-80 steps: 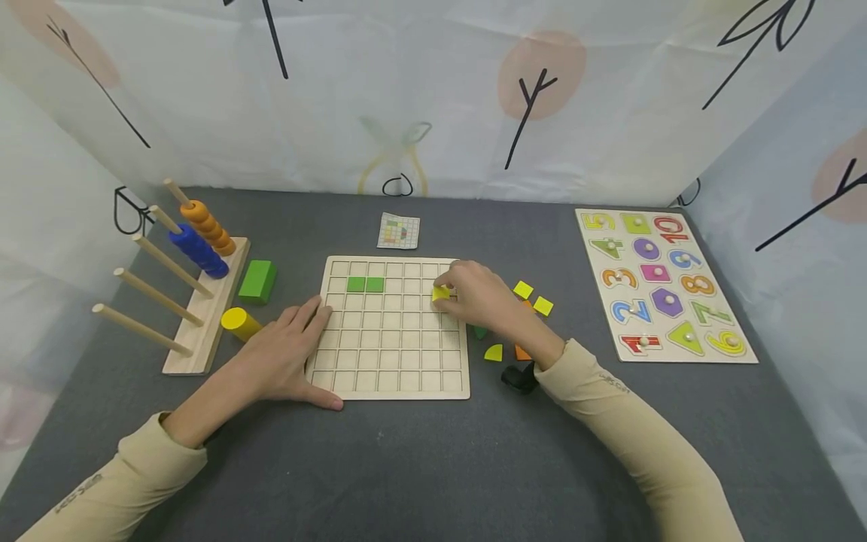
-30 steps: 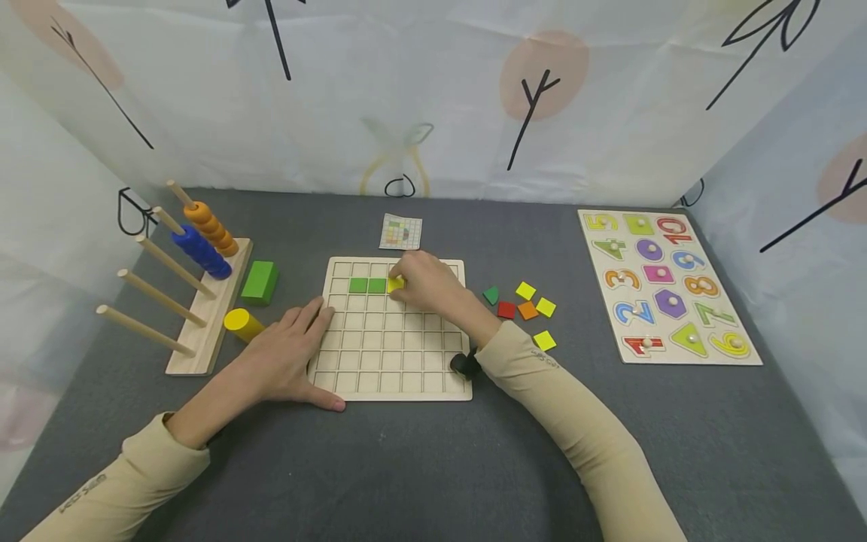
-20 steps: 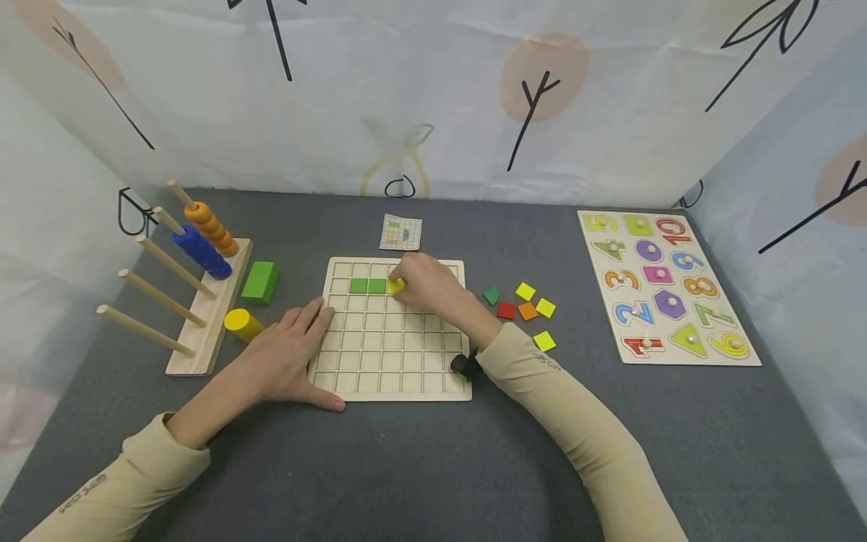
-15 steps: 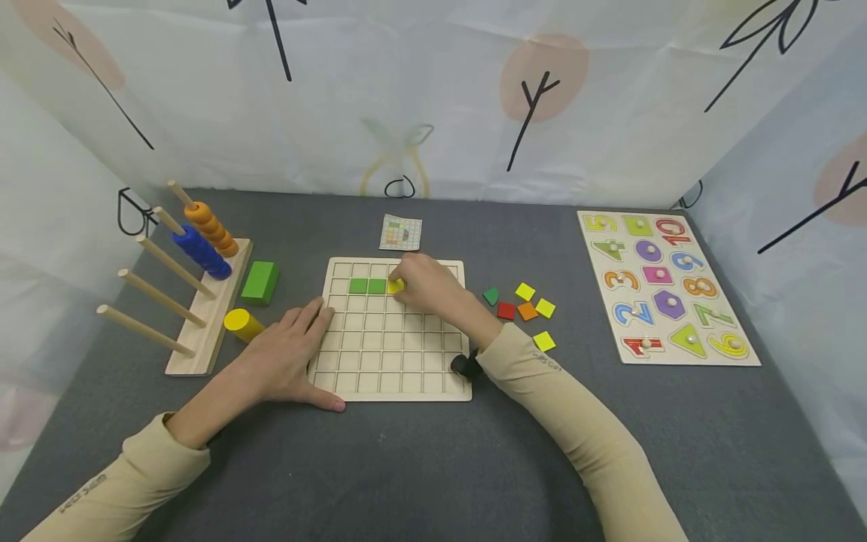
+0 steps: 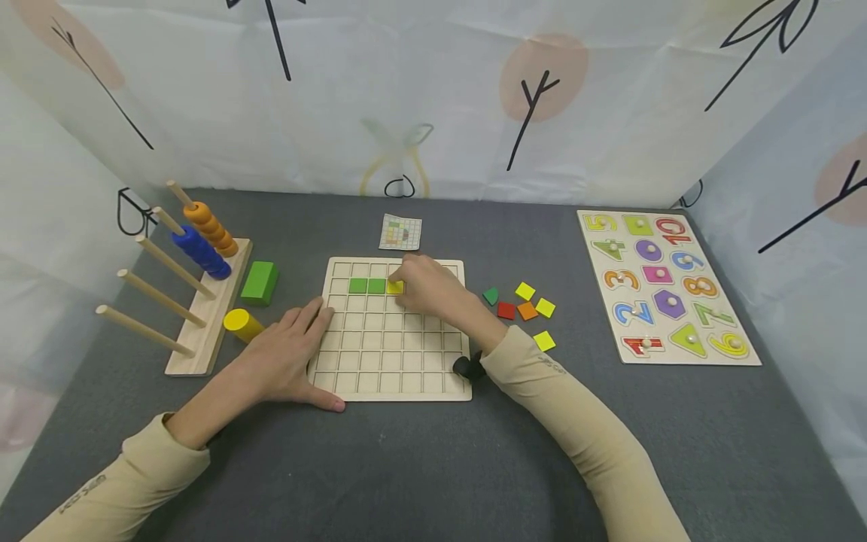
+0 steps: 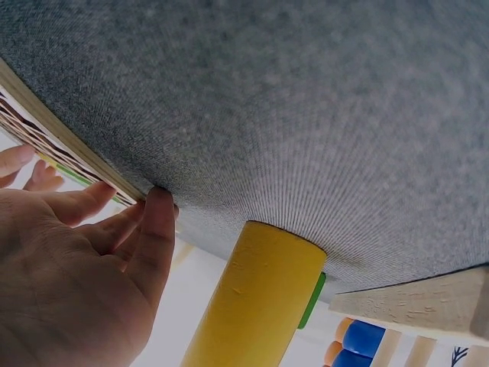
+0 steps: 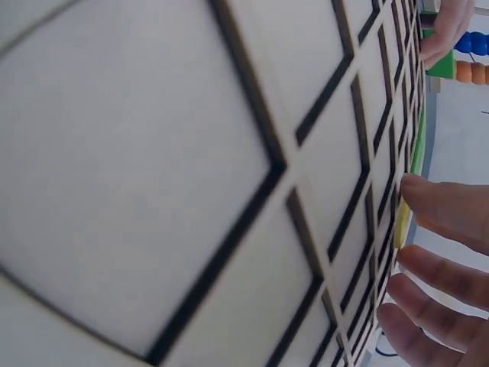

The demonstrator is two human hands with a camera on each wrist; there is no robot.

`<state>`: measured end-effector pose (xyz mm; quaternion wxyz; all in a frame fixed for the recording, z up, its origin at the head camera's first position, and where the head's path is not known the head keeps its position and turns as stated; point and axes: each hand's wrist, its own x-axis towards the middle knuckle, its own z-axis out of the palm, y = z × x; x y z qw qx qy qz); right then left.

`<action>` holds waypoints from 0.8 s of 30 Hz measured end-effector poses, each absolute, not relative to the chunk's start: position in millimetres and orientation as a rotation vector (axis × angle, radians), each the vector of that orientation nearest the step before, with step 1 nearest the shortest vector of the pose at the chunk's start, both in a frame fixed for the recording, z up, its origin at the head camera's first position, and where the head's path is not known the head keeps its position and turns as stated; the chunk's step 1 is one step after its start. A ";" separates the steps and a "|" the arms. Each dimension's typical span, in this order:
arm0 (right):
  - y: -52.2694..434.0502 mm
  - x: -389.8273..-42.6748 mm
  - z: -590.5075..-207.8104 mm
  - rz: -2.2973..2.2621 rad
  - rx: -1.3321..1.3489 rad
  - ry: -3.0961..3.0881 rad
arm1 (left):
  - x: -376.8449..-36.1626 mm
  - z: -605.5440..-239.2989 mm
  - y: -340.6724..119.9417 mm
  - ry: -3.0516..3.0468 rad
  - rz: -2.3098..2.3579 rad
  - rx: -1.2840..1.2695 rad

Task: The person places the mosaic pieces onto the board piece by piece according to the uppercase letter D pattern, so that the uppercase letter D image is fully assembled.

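My right hand (image 5: 430,286) is over the upper middle of a pale wooden grid board (image 5: 393,361). Its thumb and fingers pinch a yellow tile (image 5: 395,287), which lies low in a cell beside two green tiles (image 5: 367,286). In the right wrist view the yellow tile (image 7: 403,222) shows between thumb and forefinger. With fingers spread, my left hand (image 5: 291,361) rests at the board's left edge, thumb by the near left corner. In the left wrist view the fingertips (image 6: 159,200) touch the board's side (image 6: 72,145).
Loose yellow tiles (image 5: 545,307), a red tile (image 5: 506,310), an orange tile (image 5: 527,310) and a green piece (image 5: 491,296) lie right of the board. A pattern card (image 5: 400,232) lies behind. Left stand a yellow cylinder (image 5: 241,324), green block (image 5: 260,283) and bead rack (image 5: 203,324); far right, a number puzzle (image 5: 667,293).
My right hand has moved left across the board with the yellow tile, from the right columns to the cell beside the green tiles. The left hand has stayed put.
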<state>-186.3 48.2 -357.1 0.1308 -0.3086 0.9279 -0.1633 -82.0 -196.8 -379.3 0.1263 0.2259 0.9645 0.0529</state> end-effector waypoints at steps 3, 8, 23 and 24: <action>51.9 -184.6 -353.4 -0.491 -0.858 2.700 | -81.8 -378.7 -196.3 2.806 0.155 0.658; 62.4 -182.0 -348.5 -0.536 -0.820 2.721 | -81.8 -377.2 -195.7 2.806 0.158 0.657; 118.1 -171.0 -344.8 -0.524 -0.639 2.771 | -81.7 -376.0 -194.1 2.822 0.151 0.670; 122.4 -170.3 -344.5 -0.519 -0.639 2.780 | -81.7 -375.9 -193.9 2.822 0.151 0.671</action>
